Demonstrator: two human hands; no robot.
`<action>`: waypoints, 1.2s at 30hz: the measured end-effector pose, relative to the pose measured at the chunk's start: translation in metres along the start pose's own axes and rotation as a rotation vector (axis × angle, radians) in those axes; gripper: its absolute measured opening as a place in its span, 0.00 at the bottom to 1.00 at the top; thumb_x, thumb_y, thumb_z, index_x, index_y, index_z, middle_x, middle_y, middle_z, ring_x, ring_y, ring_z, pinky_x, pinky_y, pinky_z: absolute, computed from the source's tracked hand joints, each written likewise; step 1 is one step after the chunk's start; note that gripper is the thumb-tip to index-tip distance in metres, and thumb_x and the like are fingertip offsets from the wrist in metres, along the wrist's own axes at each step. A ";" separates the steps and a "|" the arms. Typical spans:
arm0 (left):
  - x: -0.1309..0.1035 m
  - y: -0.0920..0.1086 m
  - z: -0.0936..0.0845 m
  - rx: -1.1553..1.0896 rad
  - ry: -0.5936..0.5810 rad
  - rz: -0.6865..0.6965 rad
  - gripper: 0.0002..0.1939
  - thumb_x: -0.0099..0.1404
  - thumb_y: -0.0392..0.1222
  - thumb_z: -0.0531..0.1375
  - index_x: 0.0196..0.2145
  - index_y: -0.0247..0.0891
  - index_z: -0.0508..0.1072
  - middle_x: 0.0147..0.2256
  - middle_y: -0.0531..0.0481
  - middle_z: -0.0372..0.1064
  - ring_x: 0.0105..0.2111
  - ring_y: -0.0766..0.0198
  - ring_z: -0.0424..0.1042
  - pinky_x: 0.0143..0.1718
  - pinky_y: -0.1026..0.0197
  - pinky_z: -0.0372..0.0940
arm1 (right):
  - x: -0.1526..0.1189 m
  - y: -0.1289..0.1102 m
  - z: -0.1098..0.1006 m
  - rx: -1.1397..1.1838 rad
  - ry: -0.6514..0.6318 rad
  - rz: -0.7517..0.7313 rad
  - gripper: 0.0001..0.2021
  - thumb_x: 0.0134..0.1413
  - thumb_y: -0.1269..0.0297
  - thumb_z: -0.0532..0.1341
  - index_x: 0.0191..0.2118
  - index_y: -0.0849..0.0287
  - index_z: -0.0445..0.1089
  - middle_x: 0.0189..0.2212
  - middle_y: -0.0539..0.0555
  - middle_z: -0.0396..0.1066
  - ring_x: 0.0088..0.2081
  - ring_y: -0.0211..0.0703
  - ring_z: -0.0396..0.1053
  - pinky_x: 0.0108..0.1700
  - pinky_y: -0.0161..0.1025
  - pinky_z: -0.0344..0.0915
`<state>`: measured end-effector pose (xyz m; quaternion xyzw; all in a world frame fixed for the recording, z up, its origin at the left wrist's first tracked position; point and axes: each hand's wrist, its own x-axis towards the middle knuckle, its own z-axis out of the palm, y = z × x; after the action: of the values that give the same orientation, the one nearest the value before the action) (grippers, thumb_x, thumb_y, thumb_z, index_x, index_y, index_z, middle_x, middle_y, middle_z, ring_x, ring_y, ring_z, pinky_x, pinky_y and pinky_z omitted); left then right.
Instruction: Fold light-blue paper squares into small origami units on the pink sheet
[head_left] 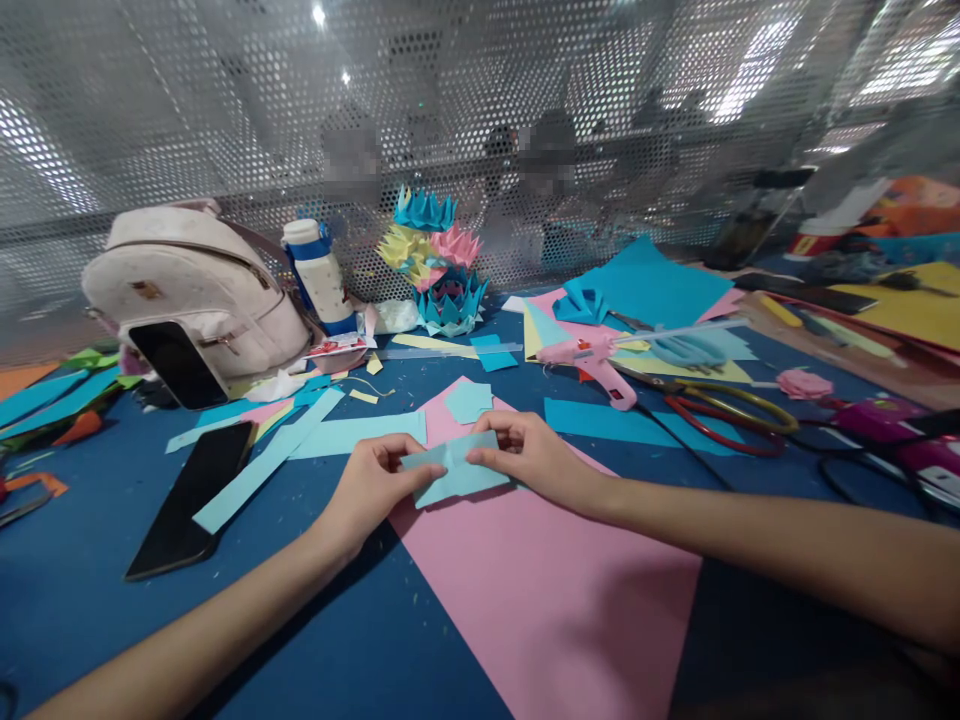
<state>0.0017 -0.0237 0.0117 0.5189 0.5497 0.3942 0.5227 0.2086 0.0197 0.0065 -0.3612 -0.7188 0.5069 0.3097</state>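
Two bare hands held one creased pale-blue paper [457, 486] at the center of the frame, the left hand [369, 490] pinching its left end and the right hand [544, 460] its upper right edge, each with thumb in front and fingers curled behind. The paper spanned the gap between the two grips, its lower edge extending below both thumbs, above one large pink sheet [577, 590]; whether it touched the sheet could not be told. Just beyond it, one smaller folded pale-blue piece [469, 402] lay at the sheet's far corner. Left of the hands were two long pale-blue strips, one [270, 460] overlapping a flat black phone [187, 505], the other [364, 435] reaching toward the pink sheet. A second phone [180, 365] leaned against one white backpack [195, 270] at upper left, near one bottle [319, 275]. One cluster of folded paper flowers [435, 255] in blue, yellow and pink stood at upper center. Right of center lay one pink glue gun [589, 360], with one pink paper rose [804, 384] farther right.
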 end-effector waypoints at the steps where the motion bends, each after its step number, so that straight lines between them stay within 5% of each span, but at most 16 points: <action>1: 0.000 -0.001 0.000 -0.006 0.011 0.007 0.12 0.50 0.44 0.69 0.22 0.34 0.71 0.19 0.55 0.66 0.20 0.71 0.60 0.22 0.68 0.54 | 0.001 0.001 0.000 0.026 0.003 0.010 0.13 0.52 0.55 0.66 0.30 0.61 0.68 0.23 0.46 0.61 0.25 0.34 0.56 0.26 0.32 0.52; 9: -0.001 -0.001 -0.001 -0.024 0.015 0.020 0.13 0.50 0.44 0.69 0.21 0.34 0.70 0.19 0.55 0.66 0.20 0.71 0.62 0.22 0.68 0.56 | 0.004 0.007 -0.001 0.009 0.066 -0.001 0.14 0.51 0.55 0.66 0.27 0.61 0.67 0.21 0.46 0.58 0.25 0.33 0.56 0.27 0.32 0.53; 16: -0.001 0.002 -0.001 -0.141 -0.184 -0.062 0.19 0.50 0.44 0.71 0.35 0.31 0.72 0.24 0.46 0.75 0.24 0.59 0.76 0.28 0.61 0.70 | 0.002 0.002 0.000 0.094 0.082 -0.013 0.14 0.53 0.53 0.65 0.32 0.60 0.66 0.25 0.48 0.65 0.26 0.36 0.64 0.27 0.33 0.61; 26: -0.001 -0.001 -0.004 -0.128 -0.061 -0.017 0.14 0.54 0.44 0.68 0.30 0.30 0.73 0.21 0.49 0.74 0.23 0.58 0.77 0.28 0.61 0.70 | 0.005 0.006 -0.004 0.166 0.026 -0.009 0.16 0.54 0.54 0.64 0.27 0.58 0.59 0.21 0.49 0.70 0.23 0.35 0.65 0.28 0.34 0.64; 32: 0.001 -0.004 -0.008 -0.057 -0.173 -0.025 0.12 0.57 0.45 0.67 0.29 0.32 0.75 0.21 0.47 0.76 0.21 0.63 0.74 0.29 0.63 0.68 | 0.002 0.001 -0.007 0.007 -0.070 -0.027 0.19 0.55 0.50 0.62 0.24 0.60 0.62 0.18 0.46 0.57 0.21 0.32 0.55 0.22 0.32 0.51; 36: 0.000 -0.002 -0.006 -0.077 -0.136 -0.031 0.13 0.57 0.47 0.66 0.29 0.32 0.76 0.17 0.50 0.73 0.20 0.63 0.74 0.30 0.62 0.68 | 0.002 0.000 -0.008 -0.036 -0.060 -0.049 0.23 0.54 0.47 0.61 0.21 0.61 0.60 0.19 0.46 0.50 0.22 0.32 0.47 0.22 0.34 0.44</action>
<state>-0.0048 -0.0233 0.0106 0.5152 0.5053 0.3710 0.5845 0.2139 0.0252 0.0089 -0.3339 -0.7453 0.4967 0.2938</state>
